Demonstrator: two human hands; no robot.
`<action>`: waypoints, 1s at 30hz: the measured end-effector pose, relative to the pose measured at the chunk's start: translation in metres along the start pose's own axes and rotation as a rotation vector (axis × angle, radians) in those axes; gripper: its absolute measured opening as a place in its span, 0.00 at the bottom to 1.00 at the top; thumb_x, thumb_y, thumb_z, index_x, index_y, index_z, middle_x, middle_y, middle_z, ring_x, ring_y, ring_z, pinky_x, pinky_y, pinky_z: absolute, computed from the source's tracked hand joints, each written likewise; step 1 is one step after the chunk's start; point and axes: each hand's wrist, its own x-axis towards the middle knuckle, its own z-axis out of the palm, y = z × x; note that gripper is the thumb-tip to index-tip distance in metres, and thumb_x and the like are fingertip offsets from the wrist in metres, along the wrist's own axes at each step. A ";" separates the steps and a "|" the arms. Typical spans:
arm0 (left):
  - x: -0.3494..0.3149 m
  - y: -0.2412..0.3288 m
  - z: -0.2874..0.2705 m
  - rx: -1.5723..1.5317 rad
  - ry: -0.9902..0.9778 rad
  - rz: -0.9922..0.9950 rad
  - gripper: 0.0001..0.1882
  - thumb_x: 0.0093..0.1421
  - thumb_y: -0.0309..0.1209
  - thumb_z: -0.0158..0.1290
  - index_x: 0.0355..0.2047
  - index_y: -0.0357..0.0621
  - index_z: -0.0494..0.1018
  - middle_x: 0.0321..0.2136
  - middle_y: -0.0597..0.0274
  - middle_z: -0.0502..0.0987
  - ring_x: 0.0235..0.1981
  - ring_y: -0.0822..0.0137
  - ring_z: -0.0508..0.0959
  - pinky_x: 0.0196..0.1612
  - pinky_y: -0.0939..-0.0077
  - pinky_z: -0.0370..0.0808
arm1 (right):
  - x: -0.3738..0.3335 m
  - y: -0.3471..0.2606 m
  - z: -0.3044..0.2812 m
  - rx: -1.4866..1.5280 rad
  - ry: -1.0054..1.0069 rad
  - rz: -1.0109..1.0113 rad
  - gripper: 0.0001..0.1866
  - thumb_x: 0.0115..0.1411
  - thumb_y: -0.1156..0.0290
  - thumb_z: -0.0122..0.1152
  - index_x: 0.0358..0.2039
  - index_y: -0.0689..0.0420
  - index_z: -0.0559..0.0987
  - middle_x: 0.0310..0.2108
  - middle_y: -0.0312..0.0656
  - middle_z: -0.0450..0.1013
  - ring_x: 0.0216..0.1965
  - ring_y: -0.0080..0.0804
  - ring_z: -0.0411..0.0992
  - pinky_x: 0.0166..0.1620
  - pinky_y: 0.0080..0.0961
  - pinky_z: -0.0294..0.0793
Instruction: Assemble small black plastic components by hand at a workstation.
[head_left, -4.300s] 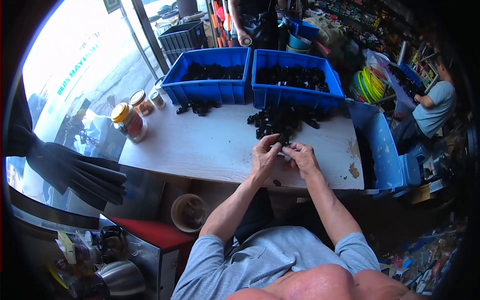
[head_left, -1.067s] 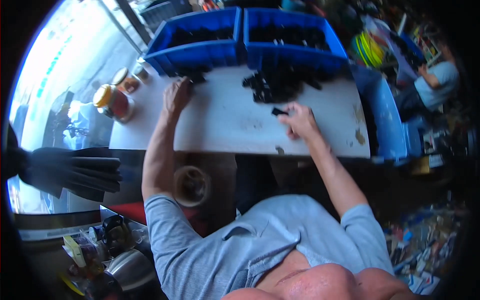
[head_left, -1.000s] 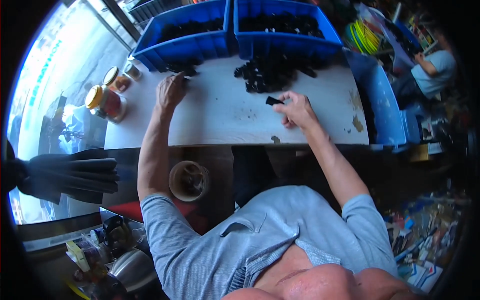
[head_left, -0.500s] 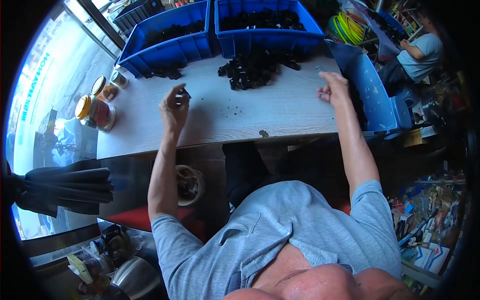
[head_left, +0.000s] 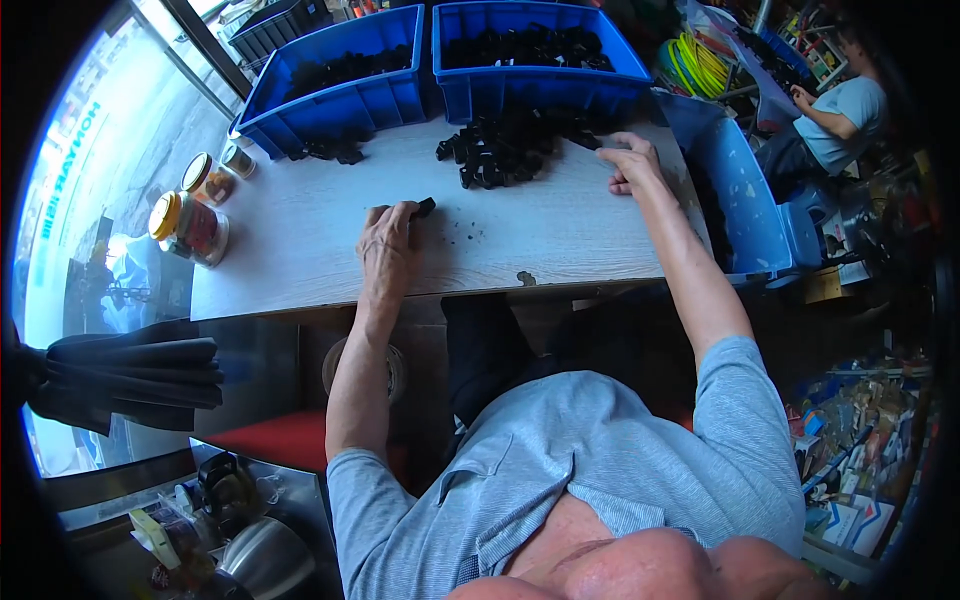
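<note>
My left hand (head_left: 387, 238) is over the pale tabletop, back of the hand up. Its fingers are closed on a small black part (head_left: 426, 207) that sticks out past the fingertips. To the right, my right hand (head_left: 634, 168) reaches in beside a heap of black parts (head_left: 493, 155). Its index finger points left and its other fingers are loosely bent, with nothing visible between them. The fingertip is close to the heap's right end; whether it touches a part I cannot tell. A smaller cluster of black parts (head_left: 335, 150) lies at the back left.
Two blue bins (head_left: 335, 106) (head_left: 545, 82) of black parts line the table's back. A larger blue tub (head_left: 745, 190) stands off the right edge. Jars (head_left: 188, 228) stand at the left. Dark crumbs dot the tabletop (head_left: 300, 260). A seated person (head_left: 838, 115) is at far right.
My left hand has moved right and slightly nearer to me, carrying the black part and turning its back upward. My right hand has moved left toward the heap.
</note>
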 end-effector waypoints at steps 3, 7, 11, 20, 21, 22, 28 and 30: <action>0.001 0.005 -0.002 -0.019 -0.008 -0.021 0.15 0.56 0.24 0.58 0.44 0.45 0.75 0.37 0.57 0.82 0.43 0.53 0.78 0.46 0.61 0.75 | 0.009 -0.004 0.012 -0.082 0.003 -0.050 0.27 0.50 0.67 0.72 0.53 0.53 0.76 0.21 0.39 0.70 0.14 0.25 0.68 0.17 0.25 0.74; 0.001 0.007 -0.003 -0.007 0.053 0.012 0.16 0.57 0.24 0.58 0.47 0.44 0.75 0.40 0.55 0.81 0.44 0.53 0.78 0.46 0.62 0.76 | 0.009 -0.009 0.021 -0.291 0.037 -0.114 0.25 0.51 0.65 0.72 0.49 0.55 0.78 0.24 0.39 0.73 0.14 0.25 0.69 0.16 0.23 0.71; -0.004 0.009 -0.006 -0.065 0.178 0.099 0.18 0.56 0.22 0.59 0.48 0.43 0.75 0.43 0.53 0.80 0.45 0.53 0.79 0.46 0.64 0.77 | 0.010 -0.005 0.016 -0.307 0.011 -0.122 0.23 0.52 0.62 0.72 0.47 0.55 0.79 0.23 0.39 0.73 0.15 0.24 0.69 0.16 0.23 0.71; 0.023 0.126 0.036 -0.260 -0.032 0.222 0.18 0.59 0.26 0.58 0.50 0.45 0.75 0.53 0.52 0.75 0.56 0.51 0.72 0.56 0.59 0.73 | -0.038 0.003 -0.005 -0.101 -0.544 0.112 0.18 0.53 0.56 0.71 0.37 0.54 0.80 0.11 0.31 0.63 0.13 0.26 0.70 0.18 0.26 0.75; 0.031 0.127 0.047 -0.253 -0.032 0.214 0.18 0.59 0.26 0.58 0.50 0.45 0.75 0.53 0.52 0.75 0.56 0.51 0.72 0.56 0.59 0.73 | -0.049 -0.004 -0.001 -0.135 -0.610 0.112 0.17 0.55 0.55 0.68 0.37 0.56 0.80 0.10 0.32 0.63 0.13 0.27 0.71 0.18 0.27 0.74; 0.040 0.127 0.062 -0.262 -0.037 0.299 0.16 0.60 0.27 0.57 0.49 0.46 0.75 0.51 0.53 0.76 0.53 0.51 0.73 0.54 0.60 0.73 | -0.053 -0.004 0.002 -0.134 -0.612 0.111 0.17 0.55 0.55 0.68 0.37 0.56 0.80 0.10 0.32 0.63 0.13 0.27 0.71 0.18 0.27 0.74; 0.044 0.124 0.080 -0.200 -0.231 0.257 0.09 0.64 0.31 0.52 0.43 0.47 0.76 0.39 0.57 0.80 0.44 0.53 0.76 0.45 0.61 0.73 | -0.061 0.003 0.009 -0.161 -0.553 0.103 0.18 0.60 0.54 0.63 0.39 0.57 0.80 0.10 0.33 0.63 0.13 0.27 0.71 0.17 0.24 0.73; 0.043 0.123 0.074 -0.190 -0.275 0.235 0.10 0.63 0.30 0.53 0.44 0.46 0.77 0.41 0.55 0.80 0.44 0.52 0.76 0.46 0.62 0.74 | -0.067 0.004 0.012 -0.164 -0.502 0.080 0.19 0.60 0.53 0.63 0.41 0.56 0.79 0.10 0.33 0.64 0.13 0.26 0.71 0.17 0.23 0.72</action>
